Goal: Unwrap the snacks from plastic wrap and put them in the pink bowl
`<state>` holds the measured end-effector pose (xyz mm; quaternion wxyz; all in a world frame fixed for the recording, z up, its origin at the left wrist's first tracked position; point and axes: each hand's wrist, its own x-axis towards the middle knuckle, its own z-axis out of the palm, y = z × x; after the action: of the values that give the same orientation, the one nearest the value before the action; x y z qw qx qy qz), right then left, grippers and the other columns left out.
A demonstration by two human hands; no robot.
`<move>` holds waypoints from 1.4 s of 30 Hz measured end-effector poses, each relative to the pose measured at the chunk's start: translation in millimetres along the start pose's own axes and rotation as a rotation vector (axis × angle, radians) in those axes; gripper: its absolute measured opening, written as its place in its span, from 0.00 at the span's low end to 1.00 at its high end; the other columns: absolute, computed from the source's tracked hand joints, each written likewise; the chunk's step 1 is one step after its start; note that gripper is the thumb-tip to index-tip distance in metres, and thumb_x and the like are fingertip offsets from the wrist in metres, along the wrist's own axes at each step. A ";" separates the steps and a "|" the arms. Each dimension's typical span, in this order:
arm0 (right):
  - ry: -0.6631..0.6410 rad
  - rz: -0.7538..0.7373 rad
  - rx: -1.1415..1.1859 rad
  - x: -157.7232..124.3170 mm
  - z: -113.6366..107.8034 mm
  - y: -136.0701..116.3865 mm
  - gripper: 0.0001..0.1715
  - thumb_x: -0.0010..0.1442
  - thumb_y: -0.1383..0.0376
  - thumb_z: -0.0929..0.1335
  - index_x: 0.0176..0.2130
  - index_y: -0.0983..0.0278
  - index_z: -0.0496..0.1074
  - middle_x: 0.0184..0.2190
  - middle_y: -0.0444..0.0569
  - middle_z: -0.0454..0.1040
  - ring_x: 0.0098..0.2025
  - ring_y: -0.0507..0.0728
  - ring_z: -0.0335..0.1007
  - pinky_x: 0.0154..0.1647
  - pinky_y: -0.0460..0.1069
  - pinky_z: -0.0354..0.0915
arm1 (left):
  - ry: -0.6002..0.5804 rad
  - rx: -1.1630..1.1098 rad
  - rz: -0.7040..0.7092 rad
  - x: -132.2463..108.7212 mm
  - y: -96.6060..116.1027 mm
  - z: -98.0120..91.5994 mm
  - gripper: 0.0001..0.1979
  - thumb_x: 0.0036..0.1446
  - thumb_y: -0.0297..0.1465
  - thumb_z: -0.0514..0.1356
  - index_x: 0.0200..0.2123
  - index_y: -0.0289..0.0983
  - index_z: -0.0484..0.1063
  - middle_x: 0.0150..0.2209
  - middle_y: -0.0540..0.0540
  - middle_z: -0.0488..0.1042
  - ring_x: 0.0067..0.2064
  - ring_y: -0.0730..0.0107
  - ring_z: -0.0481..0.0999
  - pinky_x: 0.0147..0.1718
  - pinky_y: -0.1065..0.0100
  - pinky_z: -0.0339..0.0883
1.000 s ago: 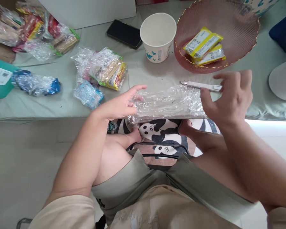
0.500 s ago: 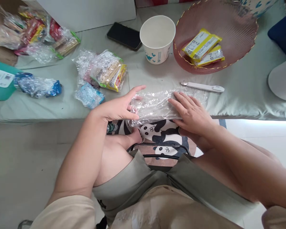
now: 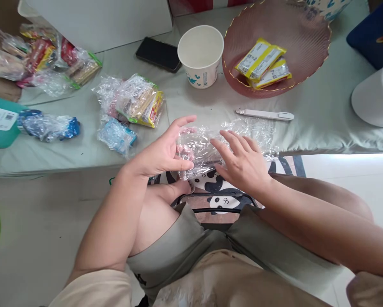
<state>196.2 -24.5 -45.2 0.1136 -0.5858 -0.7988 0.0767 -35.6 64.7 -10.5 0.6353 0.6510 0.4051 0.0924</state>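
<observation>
A crumpled clear plastic wrapper [image 3: 199, 147] lies along the table's near edge, its lower side hanging slightly over. My left hand [image 3: 167, 149] is at the wrapper's left end, thumb and index finger spread wide; its other fingers show partly through the film. Over the wrapper's middle is my right hand [image 3: 242, 157], palm down with fingers spread. Whether its fingertips press on the film I cannot tell. Just beyond the wrapper's right part lies a white utility knife [image 3: 265, 114].
Wrapped snacks [image 3: 142, 100] and a blue packet [image 3: 116, 135] lie left of my hands. Behind stand a paper cup [image 3: 201, 55], a black phone [image 3: 158, 54] and a pink bowl [image 3: 306, 47] with yellow packets [image 3: 260, 59]. A white container [image 3: 369, 96] stands at right.
My right hand has moved left along the wrapper, and its fingers have lifted and spread. More of the wrapper's right end shows. The left hand stays at the left end.
</observation>
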 end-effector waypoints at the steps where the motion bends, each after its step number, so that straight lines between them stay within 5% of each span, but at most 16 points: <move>1: 0.006 0.012 0.019 0.7 0.4 0.0 0.30 0.66 0.67 0.65 0.66 0.58 0.68 0.69 0.58 0.68 0.69 0.70 0.66 0.63 0.66 0.65 | -0.011 -0.014 -0.002 -0.4 1.6 1.7 0.54 0.46 0.38 0.71 0.72 0.60 0.47 0.70 0.43 0.57 0.46 0.65 0.76 0.42 0.63 0.75; 5: 0.033 0.086 0.146 2.4 -0.4 6.3 0.22 0.66 0.67 0.61 0.54 0.56 0.76 0.50 0.52 0.83 0.52 0.63 0.80 0.52 0.60 0.71 | -0.061 -0.101 -0.030 -1.8 10.3 4.1 0.53 0.48 0.44 0.67 0.73 0.61 0.42 0.73 0.44 0.53 0.45 0.64 0.78 0.37 0.64 0.75; 8: 0.091 0.133 0.352 0.7 -7.9 14.2 0.16 0.63 0.65 0.62 0.44 0.60 0.77 0.36 0.50 0.84 0.37 0.60 0.80 0.42 0.56 0.73 | 0.027 -0.126 -0.095 -0.9 12.7 0.8 0.45 0.57 0.47 0.56 0.74 0.61 0.37 0.75 0.44 0.52 0.43 0.64 0.80 0.30 0.67 0.72; 10: 0.101 0.072 0.582 -2.2 -16.1 18.9 0.11 0.62 0.64 0.64 0.40 0.60 0.75 0.36 0.50 0.84 0.36 0.59 0.80 0.42 0.54 0.73 | 0.038 -0.120 -0.089 2.2 9.1 0.1 0.45 0.58 0.46 0.56 0.74 0.59 0.40 0.75 0.43 0.52 0.41 0.65 0.80 0.27 0.69 0.70; 14: 0.079 -0.100 1.067 -8.3 -27.9 25.9 0.02 0.64 0.65 0.68 0.39 0.59 0.72 0.39 0.48 0.84 0.39 0.56 0.82 0.41 0.51 0.74 | -0.128 -0.115 0.100 16.1 -8.9 12.0 0.50 0.49 0.38 0.72 0.71 0.57 0.54 0.76 0.42 0.52 0.37 0.73 0.80 0.31 0.70 0.74; 16: 0.068 -0.204 1.140 -8.8 -27.8 29.4 0.03 0.66 0.66 0.68 0.41 0.58 0.73 0.42 0.49 0.84 0.43 0.56 0.82 0.44 0.51 0.76 | -0.148 -0.106 0.221 25.5 -17.7 21.4 0.38 0.50 0.37 0.74 0.64 0.52 0.67 0.72 0.41 0.61 0.33 0.77 0.79 0.31 0.71 0.75; 20: 0.155 -0.325 0.896 -4.1 -18.7 38.4 0.11 0.67 0.67 0.66 0.49 0.58 0.73 0.49 0.52 0.82 0.53 0.58 0.80 0.55 0.56 0.74 | 0.056 -0.040 0.449 40.1 -24.2 31.3 0.07 0.59 0.35 0.69 0.38 0.38 0.81 0.53 0.40 0.80 0.42 0.69 0.82 0.42 0.68 0.77; 24: 0.305 -0.247 0.585 1.0 -6.8 46.3 0.16 0.65 0.62 0.69 0.52 0.59 0.72 0.50 0.53 0.80 0.53 0.62 0.78 0.54 0.59 0.72 | 0.282 0.072 0.601 42.6 -22.6 28.2 0.03 0.60 0.31 0.67 0.34 0.38 0.80 0.42 0.42 0.83 0.45 0.67 0.82 0.44 0.67 0.78; 30: 0.398 -0.092 0.449 5.7 -1.8 45.5 0.04 0.66 0.63 0.68 0.40 0.56 0.75 0.43 0.48 0.81 0.45 0.59 0.77 0.49 0.57 0.70 | 0.464 0.265 0.765 33.3 -26.1 20.1 0.03 0.61 0.29 0.65 0.34 0.41 0.79 0.43 0.47 0.82 0.26 0.82 0.70 0.21 0.74 0.65; 33: 0.413 -0.036 0.495 11.0 0.8 44.8 0.05 0.65 0.66 0.68 0.37 0.57 0.75 0.41 0.46 0.82 0.44 0.59 0.78 0.49 0.56 0.71 | 0.423 0.423 0.673 28.6 -28.0 19.0 0.09 0.58 0.26 0.64 0.42 0.40 0.79 0.52 0.44 0.80 0.24 0.84 0.68 0.22 0.74 0.64; 36: 0.366 -0.059 0.574 15.1 5.6 46.7 0.03 0.65 0.64 0.69 0.38 0.57 0.74 0.42 0.48 0.82 0.46 0.59 0.79 0.48 0.56 0.72 | 0.294 0.598 0.584 28.8 -30.7 20.3 0.17 0.59 0.30 0.65 0.52 0.39 0.77 0.59 0.40 0.77 0.32 0.77 0.77 0.31 0.70 0.73; 39: 0.262 -0.106 0.586 14.5 5.7 47.5 0.08 0.64 0.62 0.68 0.43 0.59 0.75 0.44 0.51 0.82 0.48 0.62 0.79 0.47 0.58 0.73 | 0.248 0.724 0.551 32.7 -32.1 21.1 0.09 0.65 0.33 0.60 0.43 0.39 0.80 0.48 0.43 0.83 0.43 0.66 0.83 0.40 0.67 0.75; 42: 0.139 -0.121 0.554 10.5 0.0 44.9 0.10 0.66 0.59 0.66 0.44 0.59 0.75 0.41 0.52 0.83 0.45 0.63 0.80 0.50 0.61 0.72 | 0.204 0.726 0.480 33.9 -28.5 20.5 0.12 0.66 0.33 0.57 0.35 0.39 0.81 0.38 0.46 0.84 0.41 0.66 0.83 0.40 0.67 0.74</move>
<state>234.3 -1.0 -55.7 0.3280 -0.4874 -0.7713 0.2449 -12.1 67.3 -53.2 0.2830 0.8949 0.3095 0.1528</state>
